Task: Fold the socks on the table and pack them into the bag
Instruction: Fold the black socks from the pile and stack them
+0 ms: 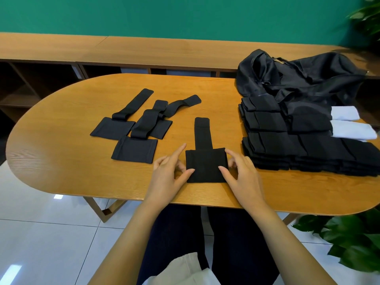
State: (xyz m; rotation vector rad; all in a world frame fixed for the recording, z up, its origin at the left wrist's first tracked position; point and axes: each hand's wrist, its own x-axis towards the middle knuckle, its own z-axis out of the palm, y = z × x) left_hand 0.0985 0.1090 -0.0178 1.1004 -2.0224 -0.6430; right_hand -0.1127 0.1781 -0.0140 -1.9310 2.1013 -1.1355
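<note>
Flanking the black sock [205, 167], fingers [223, 171] pinch its sides.

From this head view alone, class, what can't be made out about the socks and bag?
Head view:
Bag: inside hidden by its own crumpled fabric.
Folded pile: count unclear, black on black; right end cut by the frame edge.
White items: partly behind the pile, kind unclear.

No text, label, brand or number can be read anywhere in view. Socks [205, 167], bag [308, 79] and table [61, 161] all show plain, unmarked surfaces. Small fittings near the bag's top are too small to show any marking.
</note>
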